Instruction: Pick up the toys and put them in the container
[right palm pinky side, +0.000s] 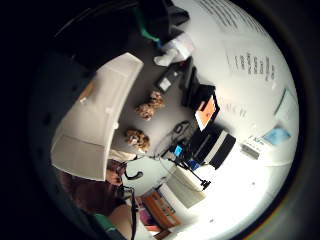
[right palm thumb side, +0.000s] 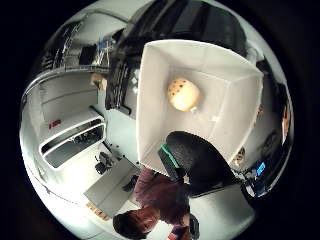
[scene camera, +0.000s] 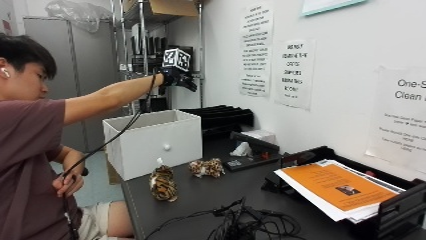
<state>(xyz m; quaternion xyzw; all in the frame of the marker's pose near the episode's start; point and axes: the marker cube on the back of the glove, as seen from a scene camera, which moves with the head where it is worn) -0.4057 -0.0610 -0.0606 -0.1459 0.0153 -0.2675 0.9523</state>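
From where I'm standing, the gloved hand (scene camera: 181, 79) is raised high above the white box (scene camera: 154, 141), arm stretched out over it, and as far as I can make out the fingers are relaxed and apart with nothing in them. The thumb-side palm view looks straight down into the box and there's one round yellowish toy (right palm thumb side: 183, 94) lying on its floor, so that one looks dealt with. Two more are on the dark table (scene camera: 200, 200) in front of the box: a tiger (scene camera: 163, 184) sitting upright nearer us, and a brown spotted plush (scene camera: 207, 168) lying a bit further right, just beside a small black gadget. My guess is the next step is to come down for one of those. I'd go for the tiger first since it's closest to the box and standing clear of everything. Come down from above, close round its body rather than its head so it doesn't tip over, and lift it clear of the box wall before moving across. Watch the cables (scene camera: 243, 223) on the near side of the table, easy to snag. The spotted one needs a bit more care because of that gadget.
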